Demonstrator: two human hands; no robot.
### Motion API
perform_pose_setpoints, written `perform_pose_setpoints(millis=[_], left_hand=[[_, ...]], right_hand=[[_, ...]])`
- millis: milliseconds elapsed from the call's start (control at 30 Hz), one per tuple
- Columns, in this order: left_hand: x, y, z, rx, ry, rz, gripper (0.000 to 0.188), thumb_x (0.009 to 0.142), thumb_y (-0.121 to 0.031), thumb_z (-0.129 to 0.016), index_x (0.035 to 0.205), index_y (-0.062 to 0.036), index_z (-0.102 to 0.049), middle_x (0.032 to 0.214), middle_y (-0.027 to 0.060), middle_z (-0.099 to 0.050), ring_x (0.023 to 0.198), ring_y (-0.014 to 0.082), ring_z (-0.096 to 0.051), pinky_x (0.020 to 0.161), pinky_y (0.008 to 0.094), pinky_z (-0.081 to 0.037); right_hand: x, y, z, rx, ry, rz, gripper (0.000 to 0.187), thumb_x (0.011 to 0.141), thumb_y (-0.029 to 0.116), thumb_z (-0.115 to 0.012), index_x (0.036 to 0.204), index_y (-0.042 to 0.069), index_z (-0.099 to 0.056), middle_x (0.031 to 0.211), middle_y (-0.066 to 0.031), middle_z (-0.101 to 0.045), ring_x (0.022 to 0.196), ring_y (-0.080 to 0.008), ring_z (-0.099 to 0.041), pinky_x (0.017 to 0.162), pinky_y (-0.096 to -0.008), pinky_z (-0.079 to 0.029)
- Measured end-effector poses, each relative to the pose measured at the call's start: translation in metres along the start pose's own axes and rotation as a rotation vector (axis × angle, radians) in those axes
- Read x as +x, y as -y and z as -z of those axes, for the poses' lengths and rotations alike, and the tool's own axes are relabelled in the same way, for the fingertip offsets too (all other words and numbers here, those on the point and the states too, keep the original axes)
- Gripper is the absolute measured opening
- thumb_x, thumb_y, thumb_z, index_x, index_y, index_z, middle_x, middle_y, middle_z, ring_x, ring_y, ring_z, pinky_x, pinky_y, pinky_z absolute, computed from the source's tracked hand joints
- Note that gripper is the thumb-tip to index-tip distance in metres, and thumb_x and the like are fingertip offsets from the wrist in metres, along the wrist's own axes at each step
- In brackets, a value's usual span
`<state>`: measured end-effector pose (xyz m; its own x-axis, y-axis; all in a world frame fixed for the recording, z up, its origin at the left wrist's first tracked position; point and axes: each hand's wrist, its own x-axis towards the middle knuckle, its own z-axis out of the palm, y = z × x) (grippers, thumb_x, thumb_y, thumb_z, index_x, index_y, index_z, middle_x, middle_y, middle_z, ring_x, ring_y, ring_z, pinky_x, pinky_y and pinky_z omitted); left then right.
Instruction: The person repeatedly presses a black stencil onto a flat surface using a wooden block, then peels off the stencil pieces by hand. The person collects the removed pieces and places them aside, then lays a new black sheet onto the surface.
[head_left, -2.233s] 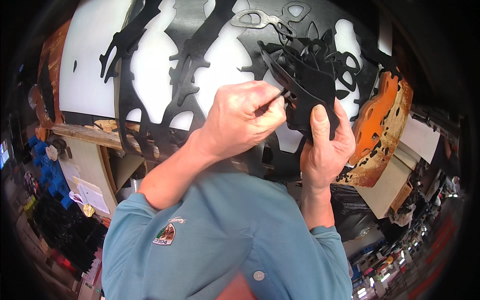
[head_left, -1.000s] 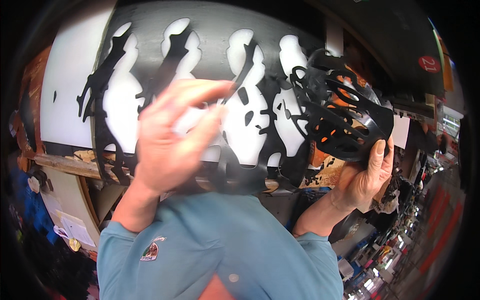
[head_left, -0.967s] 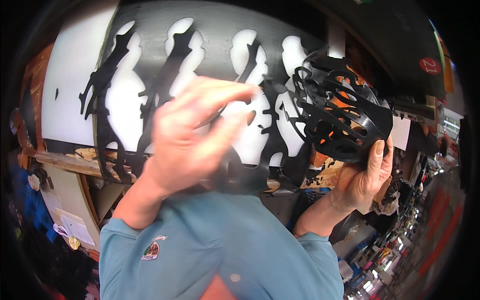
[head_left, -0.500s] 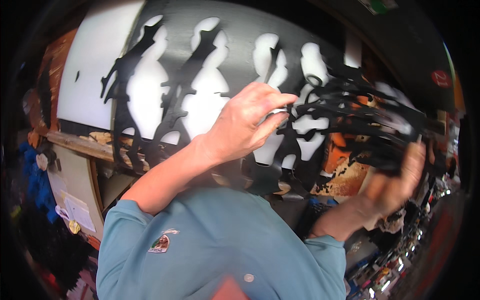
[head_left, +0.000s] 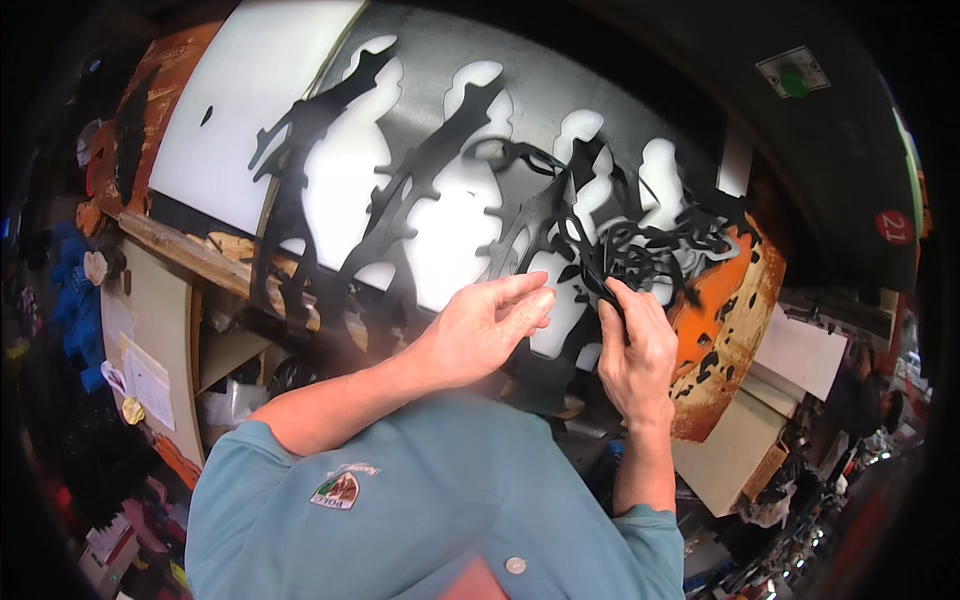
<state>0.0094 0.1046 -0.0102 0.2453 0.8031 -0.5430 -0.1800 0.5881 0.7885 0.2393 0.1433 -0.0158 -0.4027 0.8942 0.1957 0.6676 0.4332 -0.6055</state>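
A black sheet with several curved cut-outs (head_left: 415, 215) lies before me, its free end hanging in loose strips. White board (head_left: 345, 180) shows through the openings. My right hand (head_left: 640, 350) pinches a tangle of thin black offcut strips (head_left: 640, 255) at the sheet's right side. My left hand (head_left: 490, 325) hovers in front of the sheet's lower middle, fingers curled together toward the thumb; whether anything small is between them cannot be seen. One black strip arches up from the tangle over the cut-outs.
On the right stands a worn orange and brown board (head_left: 735, 330) with black specks. A plain white board (head_left: 250, 110) is at the upper left, above a wooden ledge (head_left: 185, 250). A dark machine panel with a green button (head_left: 793, 82) overhangs the upper right.
My right hand has come in from the far right, bringing the black strips toward the middle, where they now bunch up. My left hand has moved lower, away from the upper cut-outs.
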Motion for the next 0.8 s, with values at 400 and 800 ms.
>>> perform_pose_setpoints(millis=[400, 800], left_hand=[[-0.050, -0.021, -0.001, -0.486, 0.094, 0.214, 0.036, 0.115, -0.032, -0.055, 0.108, -0.0013, -0.072, 0.108, 0.0079, -0.073, 0.108, 0.0194, -0.073, 0.099, 0.0393, -0.059], [-0.074, 0.005, 0.041, -0.369, 0.023, 0.064, 0.028, 0.108, -0.016, -0.068, 0.128, 0.0031, -0.069, 0.119, 0.0079, -0.074, 0.108, 0.0142, -0.070, 0.095, 0.0328, -0.058]], right_hand=[[-0.008, 0.079, 0.008, 0.056, 0.183, 0.329, 0.045, 0.078, -0.006, -0.080, 0.123, -0.006, -0.071, 0.102, -0.0166, -0.066, 0.098, -0.0344, -0.067, 0.081, -0.0398, -0.058], [-0.012, 0.105, -0.011, 0.194, 0.282, 0.524, 0.052, 0.078, 0.015, -0.088, 0.118, -0.012, -0.067, 0.116, -0.0265, -0.070, 0.109, -0.0456, -0.070, 0.098, -0.0477, -0.059]])
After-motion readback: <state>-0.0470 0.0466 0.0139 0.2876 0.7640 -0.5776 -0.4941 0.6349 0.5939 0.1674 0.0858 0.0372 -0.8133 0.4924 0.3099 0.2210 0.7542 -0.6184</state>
